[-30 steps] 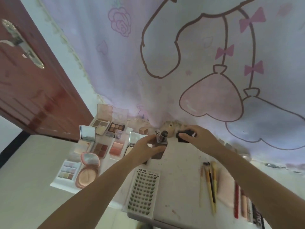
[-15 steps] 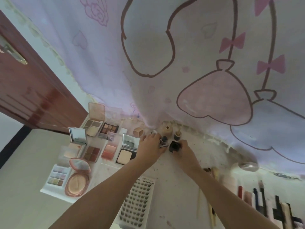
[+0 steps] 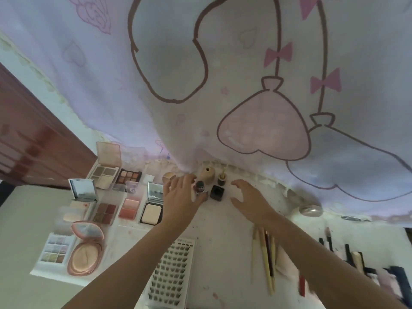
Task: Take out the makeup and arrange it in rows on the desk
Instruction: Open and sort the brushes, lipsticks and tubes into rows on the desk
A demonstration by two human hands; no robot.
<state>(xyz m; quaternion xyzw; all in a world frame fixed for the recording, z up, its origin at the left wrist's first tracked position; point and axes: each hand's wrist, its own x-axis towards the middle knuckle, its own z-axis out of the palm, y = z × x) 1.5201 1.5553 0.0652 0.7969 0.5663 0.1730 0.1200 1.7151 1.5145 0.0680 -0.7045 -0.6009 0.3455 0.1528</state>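
On the white desk (image 3: 223, 230), my left hand (image 3: 181, 197) holds a small glass bottle with a dark top (image 3: 199, 187), which stands between thumb and fingers near the back edge. A black square cap (image 3: 217, 192) stands just right of it. My right hand (image 3: 247, 197) hovers to the right of the cap with its fingers spread, holding nothing. Behind them stand a beige bottle (image 3: 207, 175) and a small dark bottle with a gold top (image 3: 221, 178). Open palettes and compacts (image 3: 129, 206) lie in rows on the left.
A lash tray (image 3: 171, 270) lies near the front under my left forearm. Thin brushes (image 3: 265, 253) and a row of dark sticks and tubes (image 3: 356, 262) lie on the right. A round silver object (image 3: 311, 210) sits by the hanging printed cloth (image 3: 245, 85). A brown door (image 3: 33, 141) is on the left.
My right hand has set the black cap down beside the bottle and drawn back to the right, opening. My left hand stays at the bottle.
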